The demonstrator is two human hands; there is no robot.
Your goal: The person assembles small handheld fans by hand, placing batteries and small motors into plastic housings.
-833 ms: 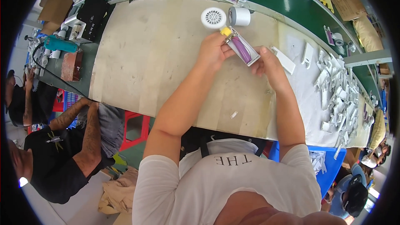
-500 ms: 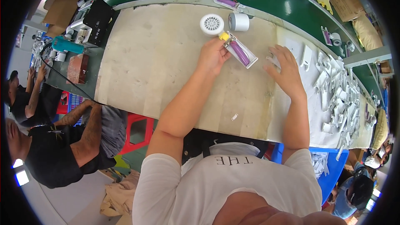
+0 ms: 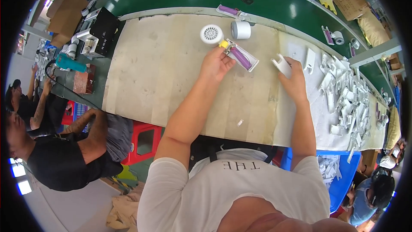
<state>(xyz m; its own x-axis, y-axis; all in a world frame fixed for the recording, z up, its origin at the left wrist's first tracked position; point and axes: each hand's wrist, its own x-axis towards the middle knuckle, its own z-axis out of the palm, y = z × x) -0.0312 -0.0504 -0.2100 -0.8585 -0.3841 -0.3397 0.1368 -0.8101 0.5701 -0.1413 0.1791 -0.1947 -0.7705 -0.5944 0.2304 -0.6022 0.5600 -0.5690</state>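
Note:
My left hand (image 3: 213, 63) is closed on the near end of a narrow white plastic housing (image 3: 255, 65) with a purple cylindrical battery (image 3: 241, 57) in it. A yellow piece (image 3: 223, 44) sticks out at that end, by my fingertips. My right hand (image 3: 295, 79) grips a white plastic shell piece (image 3: 281, 65), raised to the right of the housing. Beyond my left hand lie a round white part with a slotted grille (image 3: 211, 34) and a short white-and-grey cylinder (image 3: 241, 30).
A pile of white plastic pieces (image 3: 347, 99) covers the table's right side, with one piece (image 3: 309, 61) apart. Another purple battery assembly (image 3: 231, 11) lies at the back edge. A teal tool (image 3: 71, 63) and black machine (image 3: 101, 32) stand left, near a seated person (image 3: 64, 159).
My right hand, spread over the table before, has closed on the white shell piece and lifted it. My left hand still holds the housing, and the view has shifted slightly.

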